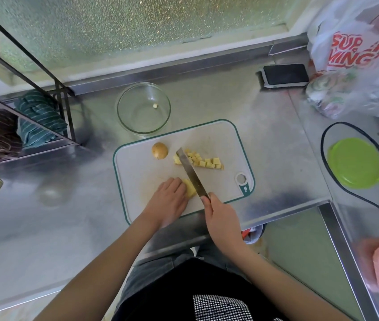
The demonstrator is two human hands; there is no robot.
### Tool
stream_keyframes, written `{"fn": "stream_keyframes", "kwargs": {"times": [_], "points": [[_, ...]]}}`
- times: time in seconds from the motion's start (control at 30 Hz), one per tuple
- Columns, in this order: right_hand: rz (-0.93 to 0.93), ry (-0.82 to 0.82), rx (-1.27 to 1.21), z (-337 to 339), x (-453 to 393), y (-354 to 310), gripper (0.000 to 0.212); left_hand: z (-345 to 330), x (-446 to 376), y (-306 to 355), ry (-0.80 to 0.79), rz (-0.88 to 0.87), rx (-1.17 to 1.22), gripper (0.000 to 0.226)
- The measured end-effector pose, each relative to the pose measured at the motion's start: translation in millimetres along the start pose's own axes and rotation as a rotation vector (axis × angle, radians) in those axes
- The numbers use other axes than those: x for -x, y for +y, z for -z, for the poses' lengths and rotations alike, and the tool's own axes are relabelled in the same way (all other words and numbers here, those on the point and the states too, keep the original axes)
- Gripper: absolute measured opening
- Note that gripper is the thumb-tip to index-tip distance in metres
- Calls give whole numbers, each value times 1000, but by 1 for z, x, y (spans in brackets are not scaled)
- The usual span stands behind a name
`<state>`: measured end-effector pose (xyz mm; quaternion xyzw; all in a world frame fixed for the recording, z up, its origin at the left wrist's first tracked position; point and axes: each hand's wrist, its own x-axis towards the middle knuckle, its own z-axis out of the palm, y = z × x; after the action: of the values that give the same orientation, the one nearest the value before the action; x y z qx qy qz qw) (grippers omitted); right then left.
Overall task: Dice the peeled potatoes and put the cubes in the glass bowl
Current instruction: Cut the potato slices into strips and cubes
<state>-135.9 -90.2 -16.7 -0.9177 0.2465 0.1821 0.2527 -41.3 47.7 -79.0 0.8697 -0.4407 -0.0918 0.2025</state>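
2 hands at work over the cutting board (142,172) on the steel counter (274,144). Left hand (168,200) pinned a peeled potato piece (189,188); right hand (222,216) wrapped the knife (190,173) handle, blade angled beside it. Loose cubes (203,161) lay mid-board, 1 whole potato (159,150) near the far edge. Glass bowl (123,117) just beyond held 1 cube (155,106). Flesh looked firm, wet, likely slippery: grip flat-side down, fingertips curled.

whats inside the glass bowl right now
One small potato cube sits in the glass bowl, near its far right wall. The rest is bare glass; nothing covers the inside.
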Motion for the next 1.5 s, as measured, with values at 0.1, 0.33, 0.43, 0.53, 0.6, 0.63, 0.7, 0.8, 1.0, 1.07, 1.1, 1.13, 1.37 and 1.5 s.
{"fn": "stream_keyframes", "kwargs": {"times": [0.1,0.33,0.43,0.53,0.6,0.63,0.7,0.8,1.0,1.07,1.1,1.13,1.37,1.5], "points": [[-7,3,-2,-1,-3,0,40,-1,0,1,11,-3,-47,19],[41,21,36,-4,-2,-8,42,-5,0,-1,11,-22,-129,19],[47,18,60,-7,-2,-8,43,-5,2,0,14,-24,-118,20],[48,22,81,-8,-3,-9,42,-6,2,1,30,-30,-97,19],[48,19,106,-8,-2,-10,41,-7,2,0,23,-33,-58,19],[47,19,127,-9,-2,-11,42,-7,2,-1,14,-32,-40,20],[44,21,160,-11,-3,-12,42,-7,3,-3,-22,-26,-12,22],[43,-10,218,-15,-6,-13,43,-5,1,-5,-64,-25,13,26],[37,-69,198,-16,-12,-15,42,-5,-1,-9,-105,-44,62,25],[41,-96,87,-8,-18,-10,42,-3,-1,-8,-95,-54,64,22],[42,-115,18,-3,-23,-6,41,-2,-2,-8,-83,-67,58,18],[54,-129,-21,2,-28,-1,41,-1,-3,-7,-72,-79,48,15],[87,-40,-58,16,-18,7,39,2,5,-6,-41,-58,-14,15],[104,-36,-99,13,-10,-1,40,0,16,-7,-5,-46,-24,11]]}}
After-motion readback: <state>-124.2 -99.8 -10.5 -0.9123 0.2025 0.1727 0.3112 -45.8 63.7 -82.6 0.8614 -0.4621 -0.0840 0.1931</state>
